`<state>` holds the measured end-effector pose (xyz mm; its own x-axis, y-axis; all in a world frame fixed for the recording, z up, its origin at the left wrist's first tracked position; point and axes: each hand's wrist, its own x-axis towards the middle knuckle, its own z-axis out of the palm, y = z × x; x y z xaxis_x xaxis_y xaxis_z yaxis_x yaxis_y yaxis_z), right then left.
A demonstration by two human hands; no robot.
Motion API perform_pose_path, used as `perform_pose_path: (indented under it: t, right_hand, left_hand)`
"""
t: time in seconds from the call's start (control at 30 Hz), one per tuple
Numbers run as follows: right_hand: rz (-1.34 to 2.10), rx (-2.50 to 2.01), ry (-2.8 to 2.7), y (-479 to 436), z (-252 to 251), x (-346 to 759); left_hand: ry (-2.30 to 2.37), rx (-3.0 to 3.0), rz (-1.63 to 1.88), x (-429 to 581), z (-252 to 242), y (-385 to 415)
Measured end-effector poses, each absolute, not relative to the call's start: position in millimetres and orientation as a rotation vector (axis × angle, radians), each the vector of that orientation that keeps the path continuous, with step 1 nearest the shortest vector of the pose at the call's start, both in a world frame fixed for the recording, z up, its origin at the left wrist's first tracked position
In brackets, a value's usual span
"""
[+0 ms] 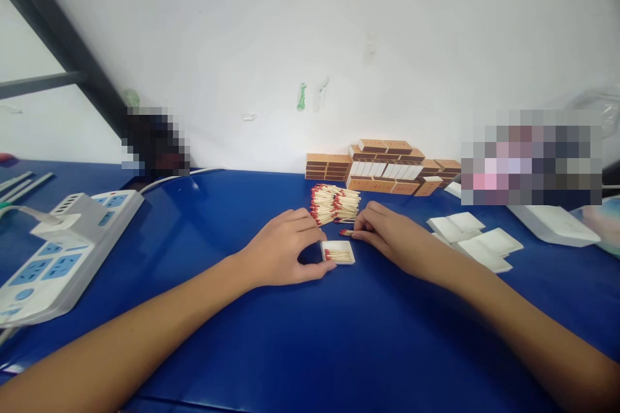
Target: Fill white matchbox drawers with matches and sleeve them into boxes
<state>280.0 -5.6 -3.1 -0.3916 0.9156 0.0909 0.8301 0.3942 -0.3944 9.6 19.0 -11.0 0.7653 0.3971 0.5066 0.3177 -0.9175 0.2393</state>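
Observation:
A small white matchbox tray (347, 259) lies on the blue tabletop with several red-tipped matches (336, 255) inside. Thumb and fingers of my left hand (289, 246) hold this tray at its left end. Just right of and above it, my right hand (387, 232) pinches a few matches (347, 232), their red heads pointing left. Behind both hands is a heap of loose matches (334, 203), the heads mostly toward the left.
Printed matchboxes (382, 168) are stacked against the wall. White empty trays (477, 242) lie to the right, near a white case (552, 224). A power strip (62, 258) with a plugged-in adapter stands at left, its cable running along the back.

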Motion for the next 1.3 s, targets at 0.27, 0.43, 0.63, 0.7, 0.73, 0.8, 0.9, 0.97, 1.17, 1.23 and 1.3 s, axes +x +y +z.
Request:
perform_pose_path:
  t: [0.27, 0.43, 0.63, 0.7, 0.73, 0.8, 0.9, 0.97, 1.17, 1.23, 1.3]
  right_hand:
    - [0.365, -1.544, -2.413, -6.3, -5.9, 280.8]
    - [0.327, -1.518, -2.424, -7.3, -5.9, 282.4]
    - [0.328, -1.553, -2.397, -8.8, -1.2, 283.1]
    - [0.340, -1.553, -2.394, -9.2, -0.4, 283.2]
    - [0.353, -1.556, -2.390, -9.6, -0.3, 283.2]
    - [0.387, -1.568, -2.382, -10.5, -0.7, 283.2]
    - [0.423, -1.589, -2.384, -11.6, -2.4, 282.9]
    - [0.422, -1.589, -2.393, -11.5, -4.0, 283.1]
    - [0.355, -1.540, -2.405, -9.3, -8.2, 286.5]
    - [0.323, -1.517, -2.402, -9.2, -8.9, 287.7]
    - [0.307, -1.502, -2.402, -9.4, -9.6, 288.3]
  left_hand:
    - [0.592, 2.811, 0.854, 9.3, -12.0, 19.3]
    - [0.580, 2.817, 0.863, 9.5, -12.0, 19.0]
    - [0.602, 2.805, 0.834, 8.8, -11.9, 19.0]
    - [0.602, 2.801, 0.814, 8.6, -11.3, 18.8]
    - [0.598, 2.801, 0.804, 8.5, -10.9, 18.6]
    - [0.596, 2.804, 0.784, 8.5, -10.4, 18.2]
    - [0.595, 2.804, 0.774, 8.6, -10.2, 17.7]
    - [0.595, 2.804, 0.777, 8.7, -10.2, 17.6]
    - [0.586, 2.813, 0.812, 8.6, -10.6, 18.6]
    - [0.582, 2.811, 0.818, 8.6, -10.7, 18.7]
    - [0.577, 2.810, 0.811, 8.7, -10.5, 18.4]
